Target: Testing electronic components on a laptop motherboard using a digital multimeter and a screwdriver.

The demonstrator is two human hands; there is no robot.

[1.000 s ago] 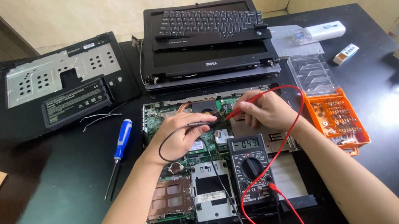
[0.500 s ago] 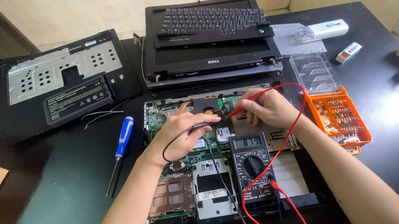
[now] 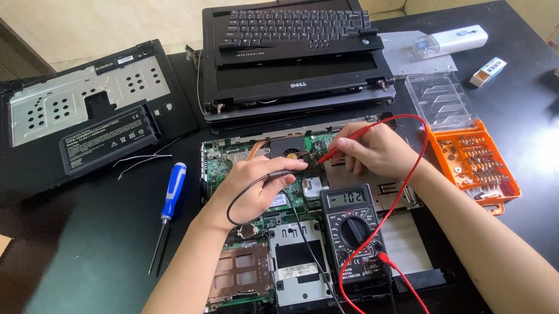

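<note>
The laptop motherboard (image 3: 258, 160) is exposed beside the multimeter (image 3: 354, 230). The black probe (image 3: 282, 174) is gripped by the left hand (image 3: 255, 189), the red probe (image 3: 346, 144) by the right hand (image 3: 372, 152); both tips are applied above the multimeter. Probing is judged underway; reassembly remains.

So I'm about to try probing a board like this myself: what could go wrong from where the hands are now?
The black probe in the left hand and the red probe in the right hand meet close together on the green board; a slip might bridge neighbouring contacts. The red lead loops round the multimeter, so a tug could drag it.
</note>
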